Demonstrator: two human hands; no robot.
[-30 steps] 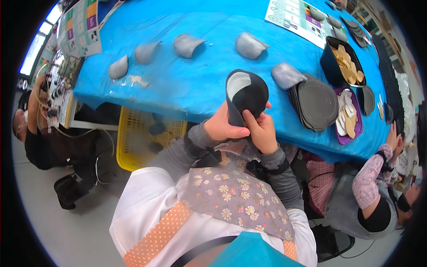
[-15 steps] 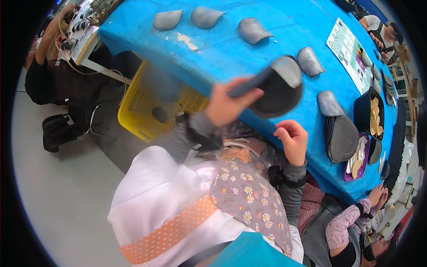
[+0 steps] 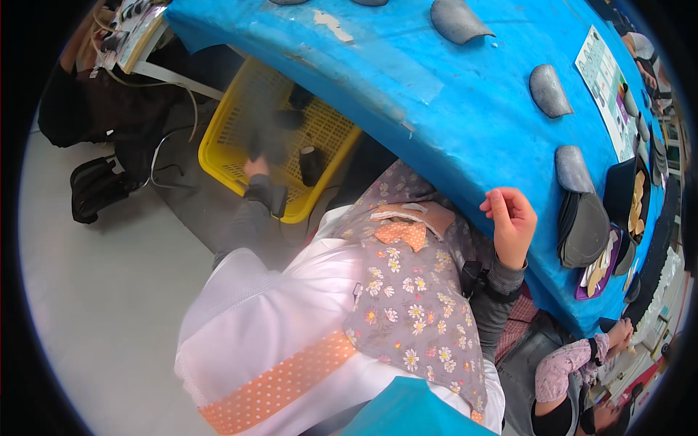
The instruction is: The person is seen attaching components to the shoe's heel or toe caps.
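Note:
My left hand [image 3: 256, 167] reaches down over the near side of a yellow plastic basket [image 3: 212, 156]. A dark, smeared shape [image 3: 259, 144] is right at its fingertips; whether the fingers hold it is hidden by blur. In the basket lie a dark curved piece [image 3: 311, 166] and other blurred dark pieces. My right hand [image 3: 512, 224] hovers by the front edge of the blue-covered table [image 3: 451, 145], its fingers curled in with nothing visible in them. Nearest to it on the table are a stack of dark rounded pads [image 3: 586, 231] and a grey curved piece [image 3: 573, 168].
More grey curved pieces [image 3: 550, 91] lie along the table, beside a printed sheet [image 3: 605, 83]. A black bin [image 3: 619, 190] and a purple tray [image 3: 586, 292] hold flat wooden sticks. A co-worker's sleeve [image 3: 563, 367] is at the lower right, another person [image 3: 87, 109] at the left.
My left hand has swung from above the table, where it held a dark rounded pad, down left into the basket. The right hand sits farther right in the picture as the view has shifted.

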